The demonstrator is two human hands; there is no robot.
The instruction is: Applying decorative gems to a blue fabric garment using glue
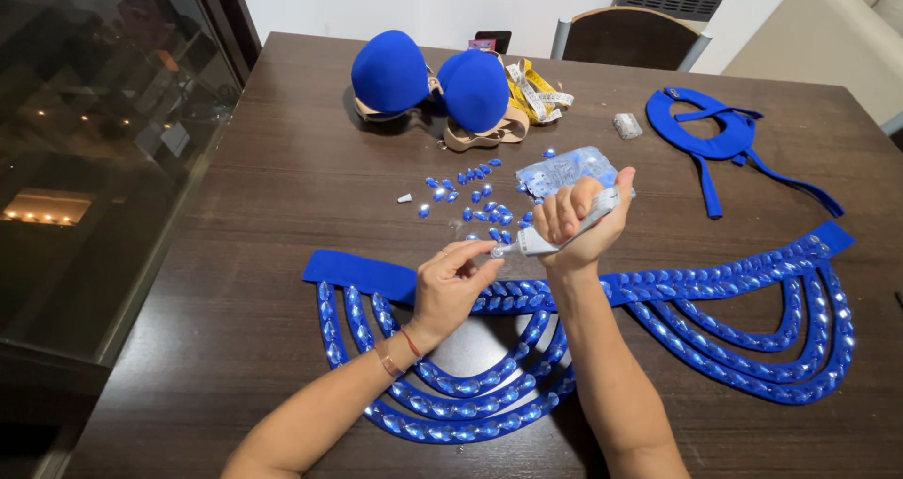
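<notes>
Jewelled blue belt (658, 286) looks mostly covered; loose gems (475, 202) remain on the tabletop (263, 188). Right hand (576, 220) clenches a glue tube (555, 235); left hand (451, 286) pinches something small at its nozzle.

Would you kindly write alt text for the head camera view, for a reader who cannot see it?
A person's right hand squeezes a small glue tube toward a gem pinched in the left hand, above a blue belt with looping gem-covered strands on a dark wooden table. Loose blue gems, a blue padded bra and a measuring tape lie behind.

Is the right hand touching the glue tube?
Touching. The head view shows the right hand wrapped around the glue tube, fingers closed on its body, with its nozzle pointing toward the left hand.
</notes>
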